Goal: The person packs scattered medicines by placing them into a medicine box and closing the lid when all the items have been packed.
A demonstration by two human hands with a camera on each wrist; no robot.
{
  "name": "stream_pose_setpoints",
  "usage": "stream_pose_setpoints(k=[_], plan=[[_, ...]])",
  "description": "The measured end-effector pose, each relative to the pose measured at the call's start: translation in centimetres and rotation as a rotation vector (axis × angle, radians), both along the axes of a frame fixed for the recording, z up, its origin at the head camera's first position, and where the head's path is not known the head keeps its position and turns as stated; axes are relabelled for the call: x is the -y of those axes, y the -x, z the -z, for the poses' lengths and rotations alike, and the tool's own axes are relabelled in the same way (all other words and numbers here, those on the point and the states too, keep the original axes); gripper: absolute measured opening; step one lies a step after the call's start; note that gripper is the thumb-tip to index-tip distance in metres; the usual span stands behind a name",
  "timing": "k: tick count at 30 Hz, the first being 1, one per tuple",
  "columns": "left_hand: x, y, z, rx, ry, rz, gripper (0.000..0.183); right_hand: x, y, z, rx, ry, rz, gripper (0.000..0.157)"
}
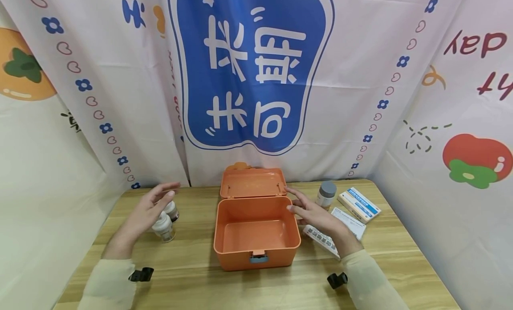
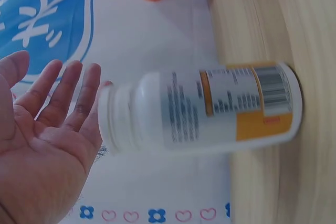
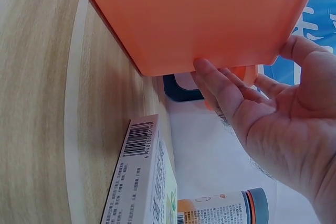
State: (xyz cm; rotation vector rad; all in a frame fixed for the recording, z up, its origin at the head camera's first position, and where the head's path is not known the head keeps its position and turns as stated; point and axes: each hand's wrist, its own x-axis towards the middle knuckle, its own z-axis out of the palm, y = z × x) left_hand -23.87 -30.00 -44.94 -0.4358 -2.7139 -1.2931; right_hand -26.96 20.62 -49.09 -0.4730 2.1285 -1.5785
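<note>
An orange lidded box [image 1: 256, 261] stands on the table, its lid [image 1: 252, 183] tipped back and its inside bare. At the box's right rear, my right hand [image 1: 316, 214] has its thumb by the rim; in the right wrist view its fingertips [image 3: 207, 69] meet the orange wall. On the left, my left hand [image 1: 146, 212] hovers by two white bottles, one in front [image 1: 163, 230] and one behind [image 1: 173, 210]. The left wrist view shows that palm [image 2: 47, 150] with fingers spread beside a white bottle [image 2: 205, 108], holding nothing.
Right of the orange box are a grey-capped bottle [image 1: 326, 194], a blue-and-white carton [image 1: 359, 204], a white carton [image 1: 352, 223] and a long printed carton [image 1: 320, 238] partly under my right forearm. A printed curtain [image 1: 352, 78] hangs behind the wooden table [image 1: 192, 274].
</note>
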Motion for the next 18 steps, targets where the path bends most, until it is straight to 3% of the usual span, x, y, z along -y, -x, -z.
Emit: stream_pose_setpoints(k=[18], plan=[[4.0, -0.6, 1.7, -0.016, 0.021, -0.103, 0.039, -0.2, -0.1, -0.3, 0.003, -0.003, -0.012, 0.07]])
